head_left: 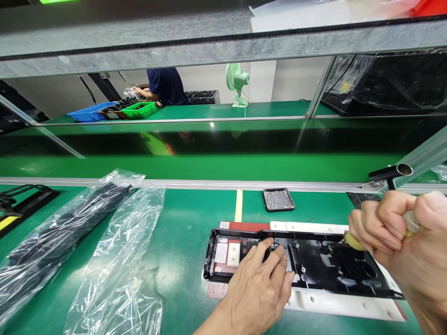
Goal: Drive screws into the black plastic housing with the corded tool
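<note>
A long black plastic housing (324, 265) lies in a white fixture (335, 307) on the green bench. My left hand (260, 284) rests flat on the housing's left-middle part, fingers pressing near a small opening. My right hand (394, 232) is closed around a screwdriver-like tool (352, 241) with a yellowish collar, its tip down on the housing's right part. A white label and a small white panel (226, 253) sit at the housing's left end.
A small black tray of screws (278, 199) sits behind the fixture. Clear plastic bags (115, 260), one holding a black part (66, 223), lie at left. A metal rail (195, 184) borders the conveyor. Far off, a person (164, 86) works by blue and green bins; a green fan (238, 83) stands there.
</note>
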`<state>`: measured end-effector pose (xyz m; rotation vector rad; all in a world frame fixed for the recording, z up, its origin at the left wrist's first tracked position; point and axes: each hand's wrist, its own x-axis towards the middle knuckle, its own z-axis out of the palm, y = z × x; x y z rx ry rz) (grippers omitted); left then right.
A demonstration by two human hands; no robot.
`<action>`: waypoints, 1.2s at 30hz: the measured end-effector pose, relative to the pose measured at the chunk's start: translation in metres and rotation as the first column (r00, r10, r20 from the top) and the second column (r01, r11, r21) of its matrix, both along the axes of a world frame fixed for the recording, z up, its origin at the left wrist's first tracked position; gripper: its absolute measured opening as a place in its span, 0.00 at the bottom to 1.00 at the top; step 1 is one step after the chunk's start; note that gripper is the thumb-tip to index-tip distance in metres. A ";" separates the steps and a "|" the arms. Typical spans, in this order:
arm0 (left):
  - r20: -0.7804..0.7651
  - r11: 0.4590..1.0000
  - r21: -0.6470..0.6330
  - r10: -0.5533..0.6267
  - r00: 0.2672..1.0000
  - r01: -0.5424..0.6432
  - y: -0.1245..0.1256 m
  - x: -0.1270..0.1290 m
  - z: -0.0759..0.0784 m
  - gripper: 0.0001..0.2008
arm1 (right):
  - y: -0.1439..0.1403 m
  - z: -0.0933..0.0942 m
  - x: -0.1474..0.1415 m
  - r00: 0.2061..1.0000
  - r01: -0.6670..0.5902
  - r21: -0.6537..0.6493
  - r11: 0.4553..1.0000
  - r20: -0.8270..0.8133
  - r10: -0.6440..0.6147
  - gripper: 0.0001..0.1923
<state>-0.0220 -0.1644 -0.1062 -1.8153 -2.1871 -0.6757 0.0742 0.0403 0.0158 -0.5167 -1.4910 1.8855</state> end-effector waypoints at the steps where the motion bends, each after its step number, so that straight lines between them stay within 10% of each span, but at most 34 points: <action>1: 0.001 1.000 -0.005 0.000 1.000 0.000 0.000 0.000 0.000 0.16 | 0.000 0.001 -0.001 1.000 -0.003 0.006 1.000 0.003 0.003 0.22; 36: 0.002 1.000 0.016 0.010 1.000 -0.010 0.001 0.000 0.000 0.15 | 0.001 0.003 0.000 0.998 -0.062 0.014 0.998 -0.010 0.062 0.21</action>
